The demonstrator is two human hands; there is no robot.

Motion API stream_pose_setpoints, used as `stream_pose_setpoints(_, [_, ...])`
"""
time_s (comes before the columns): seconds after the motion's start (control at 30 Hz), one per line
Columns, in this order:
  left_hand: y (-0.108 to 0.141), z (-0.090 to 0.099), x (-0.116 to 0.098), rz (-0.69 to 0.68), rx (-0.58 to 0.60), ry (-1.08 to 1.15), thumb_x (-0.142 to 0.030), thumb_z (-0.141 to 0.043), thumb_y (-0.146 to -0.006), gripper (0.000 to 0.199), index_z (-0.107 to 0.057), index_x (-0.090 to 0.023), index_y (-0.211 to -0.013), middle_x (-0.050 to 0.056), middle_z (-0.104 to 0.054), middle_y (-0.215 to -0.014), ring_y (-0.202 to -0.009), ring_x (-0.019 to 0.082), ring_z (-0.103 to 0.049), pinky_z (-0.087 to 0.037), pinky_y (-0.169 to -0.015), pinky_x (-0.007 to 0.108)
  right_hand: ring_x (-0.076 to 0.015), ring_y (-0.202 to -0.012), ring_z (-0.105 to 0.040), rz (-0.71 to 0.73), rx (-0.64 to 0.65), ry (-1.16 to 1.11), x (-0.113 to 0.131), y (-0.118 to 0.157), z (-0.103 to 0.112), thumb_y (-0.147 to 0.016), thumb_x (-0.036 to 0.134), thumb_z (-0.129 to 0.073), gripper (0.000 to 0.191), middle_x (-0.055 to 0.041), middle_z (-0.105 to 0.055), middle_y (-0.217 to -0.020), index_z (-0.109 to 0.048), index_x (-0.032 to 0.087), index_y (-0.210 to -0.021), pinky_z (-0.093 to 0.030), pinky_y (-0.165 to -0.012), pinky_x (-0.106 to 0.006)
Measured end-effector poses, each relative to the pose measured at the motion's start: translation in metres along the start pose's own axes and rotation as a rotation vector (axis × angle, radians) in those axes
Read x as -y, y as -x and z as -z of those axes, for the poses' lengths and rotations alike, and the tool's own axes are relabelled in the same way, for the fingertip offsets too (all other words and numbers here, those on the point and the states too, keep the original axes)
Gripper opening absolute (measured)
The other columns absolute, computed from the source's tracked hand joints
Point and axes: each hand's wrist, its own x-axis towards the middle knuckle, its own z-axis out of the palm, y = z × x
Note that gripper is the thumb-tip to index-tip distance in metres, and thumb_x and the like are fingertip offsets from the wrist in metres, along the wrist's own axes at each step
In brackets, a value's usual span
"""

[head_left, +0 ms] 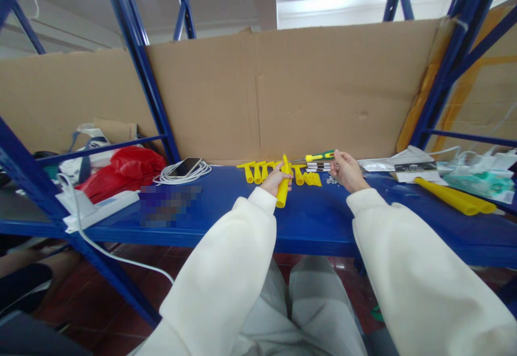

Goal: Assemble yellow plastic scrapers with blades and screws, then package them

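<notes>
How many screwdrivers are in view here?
1: the yellow-and-green screwdriver, held in the right hand and pointing toward the yellow piece in the left hand. Others could be hidden from view.

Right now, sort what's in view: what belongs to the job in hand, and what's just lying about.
Apparently in the job:
yellow tube in the left hand
screwdriver in the right hand
row of yellow pieces
possibly the yellow tubes at right

Apparently lying about:
phone
coiled white cable
red bag
white power strip
</notes>
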Motion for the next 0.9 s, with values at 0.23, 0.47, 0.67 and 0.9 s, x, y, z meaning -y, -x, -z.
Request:
stream_pose_setpoints(0.23, [0.0046,-0.0031,-0.0019,0.008,0.021,-0.039,0.002,-0.047,-0.079,0.087,-0.023,-0.033,-0.155,0.0,-0.062,-0.085,-0.046,0.007,-0.046,-0.037,-0.046,0.019,-0.0059,-0.033,-0.043,0.022,-0.108,0.027,-0.0013,-0.0025,0.0008,-0.075,0.051,-0.079,0.046,0.0076,-0.054,-0.048,-0.043,0.023,-0.073,-0.034,-0.032,-0.015])
stream_pose_setpoints(0.47, [0.0042,-0.0032,-0.0011,-0.003,0.009,-0.057,-0.001,-0.054,-0.077,0.091,-0.022,-0.033,-0.156,0.001,-0.063,-0.088,-0.046,0.006,-0.045,-0.037,-0.046,0.019,-0.0061,-0.031,-0.039,0.058,-0.082,0.054,0.002,0.0021,-0.0003,-0.076,0.056,-0.076,0.043,0.0088,-0.05,-0.043,-0.048,0.023,-0.075,-0.029,-0.03,-0.016])
stream_pose_setpoints(0.67, [0.0024,-0.0015,0.0005,-0.021,0.007,-0.051,-0.001,-0.053,-0.077,0.091,-0.022,-0.033,-0.156,0.003,-0.065,-0.093,-0.047,0.006,-0.046,-0.038,-0.047,0.019,-0.0059,-0.037,-0.047,0.033,-0.038,0.018,0.0008,0.0008,-0.0012,-0.078,0.048,-0.077,0.036,0.0075,-0.056,-0.048,-0.053,0.022,-0.078,-0.039,-0.038,-0.014])
stream_pose_setpoints(0.9, [0.0051,-0.0034,-0.0011,-0.003,0.004,-0.08,-0.001,-0.053,-0.078,0.09,-0.021,-0.034,-0.156,0.002,-0.064,-0.092,-0.046,0.005,-0.046,-0.038,-0.046,0.018,-0.0062,-0.032,-0.043,0.043,-0.106,0.052,-0.0062,-0.0066,0.0036,-0.071,0.06,-0.078,0.051,0.0096,-0.05,-0.046,-0.042,0.024,-0.073,-0.031,-0.03,-0.015])
